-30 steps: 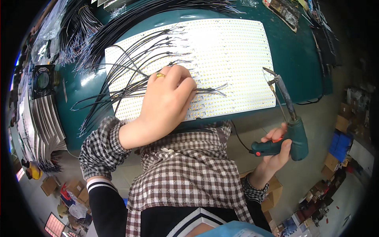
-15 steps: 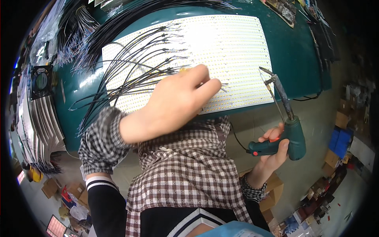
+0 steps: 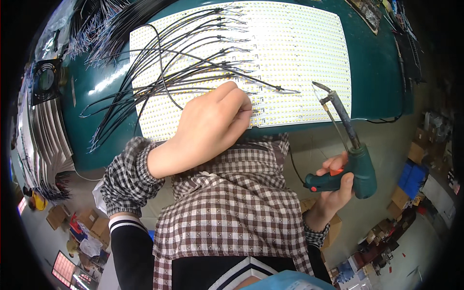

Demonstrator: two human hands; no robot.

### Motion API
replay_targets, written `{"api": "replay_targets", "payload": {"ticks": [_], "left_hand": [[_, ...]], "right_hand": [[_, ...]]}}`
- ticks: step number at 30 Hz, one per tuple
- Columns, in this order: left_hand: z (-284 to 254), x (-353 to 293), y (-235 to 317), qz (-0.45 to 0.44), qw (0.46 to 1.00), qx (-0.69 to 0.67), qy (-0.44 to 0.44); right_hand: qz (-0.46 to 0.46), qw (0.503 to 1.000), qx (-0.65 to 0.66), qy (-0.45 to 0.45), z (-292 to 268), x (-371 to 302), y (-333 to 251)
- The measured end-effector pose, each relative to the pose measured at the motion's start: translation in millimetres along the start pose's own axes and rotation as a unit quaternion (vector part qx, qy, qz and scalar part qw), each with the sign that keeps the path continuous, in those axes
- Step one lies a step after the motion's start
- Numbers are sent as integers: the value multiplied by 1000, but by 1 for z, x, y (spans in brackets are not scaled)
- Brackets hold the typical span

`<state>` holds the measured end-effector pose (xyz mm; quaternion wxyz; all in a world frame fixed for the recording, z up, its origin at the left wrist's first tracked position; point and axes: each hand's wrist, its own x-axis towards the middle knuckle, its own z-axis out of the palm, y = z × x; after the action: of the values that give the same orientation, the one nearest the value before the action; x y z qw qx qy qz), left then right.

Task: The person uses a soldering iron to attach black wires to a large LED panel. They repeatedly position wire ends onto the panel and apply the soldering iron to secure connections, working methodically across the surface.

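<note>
My left hand (image 3: 210, 128) is closed in a pinch over the near edge of a white LED panel (image 3: 304, 53). A thin black cable (image 3: 166, 87) loops down into its fingers; the gripped end is hidden. In my right hand (image 3: 333, 193), off the panel's near right side, is a green soldering gun (image 3: 363, 169), its bent tip (image 3: 321, 87) pointing up and left over the panel. Several black cables with bared wire ends fan across the panel's left half. One black cable (image 3: 241, 75) reaches farther right, its thin wire end lying on the panel.
The panel rests on a green table (image 3: 372, 63). Cable bundles (image 3: 104, 34) lie at the far left, near a small black fan (image 3: 47, 81) and a stack of white strips (image 3: 41, 140). A dark, dirty tray (image 3: 365, 14) sits at the far right. Cartons (image 3: 99, 227) stand on the floor.
The view has shifted, so the panel sits higher. My left hand has drawn nearer the panel's front edge, its fingers tighter. One cable's end now shows uncovered on the panel. My right hand stays put.
</note>
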<state>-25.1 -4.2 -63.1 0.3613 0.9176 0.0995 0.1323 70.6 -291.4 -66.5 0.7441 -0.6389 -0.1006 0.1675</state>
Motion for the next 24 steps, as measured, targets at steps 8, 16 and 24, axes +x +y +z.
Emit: {"api": "replay_targets", "payload": {"ticks": [8,16,24], "left_hand": [[12,2,-12,-45,994,-92,36],[15,1,-16,-49,991,-112,50],[24,1,-18,-30,993,-86,80]], "right_hand": [[2,999,-30,-29,4,-9,3],[7,993,-78,-86,3,-13,7],[47,989,-97,-98,10,-16,4]]}}
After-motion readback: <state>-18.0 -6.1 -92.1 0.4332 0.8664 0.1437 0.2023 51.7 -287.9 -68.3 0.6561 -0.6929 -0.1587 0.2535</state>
